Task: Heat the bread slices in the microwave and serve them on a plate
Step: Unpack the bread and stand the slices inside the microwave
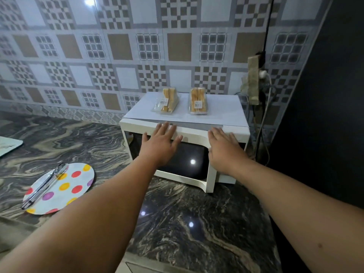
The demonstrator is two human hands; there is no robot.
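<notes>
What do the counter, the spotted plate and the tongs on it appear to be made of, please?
Counter: polished stone, probably granite or marble; swirled veins, mirror-like light spots.
Plate: looks thin and matte, perhaps paper or melamine; printed coloured dots.
Tongs: shiny metal, likely steel; bright silvery reflections.

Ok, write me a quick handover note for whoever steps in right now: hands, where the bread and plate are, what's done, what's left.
Left hand: flat on the top edge of the microwave door, fingers straight, holding nothing.
Right hand: flat on the door's right side, holding nothing.
Two bread packs sit on top of the microwave, still wrapped.
Spotted plate lies on the counter to the left, with metal tongs across it.
Done: nothing heated or plated yet.
Left: open the door, unwrap the bread, heat it, serve on the plate.
</notes>
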